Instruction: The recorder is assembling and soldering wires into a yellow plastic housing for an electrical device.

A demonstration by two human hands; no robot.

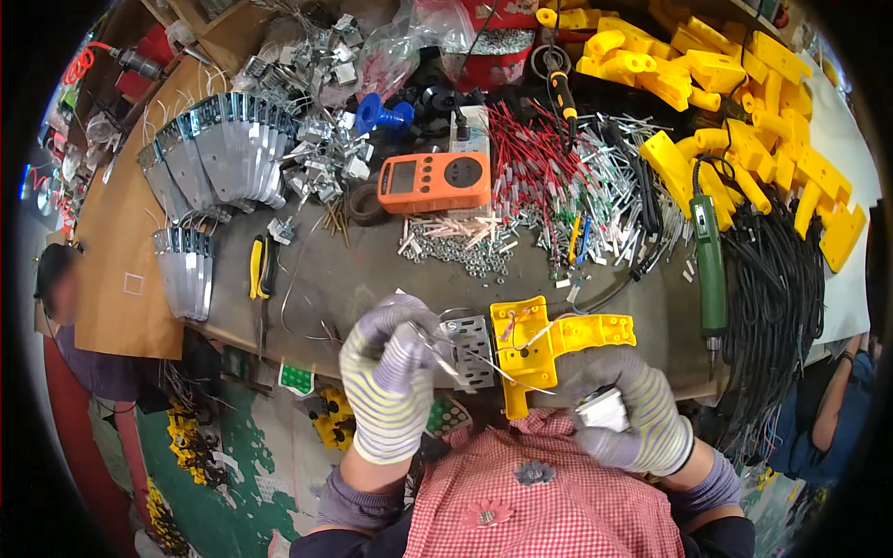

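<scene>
Hands in striped gloves: left hand pinching thin silver wire, right hand closed on small white block. Wire could snag yellow plastic part & slip.

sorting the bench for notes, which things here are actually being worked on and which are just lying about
In hand: left hand pinching thin wire; right hand on white block; yellow plastic part; metal bracket.

Lying about: orange meter; green screwdriver; red wires; metal plates.

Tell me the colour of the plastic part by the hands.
Yellow plastic part, clearest in the head view.
</scene>
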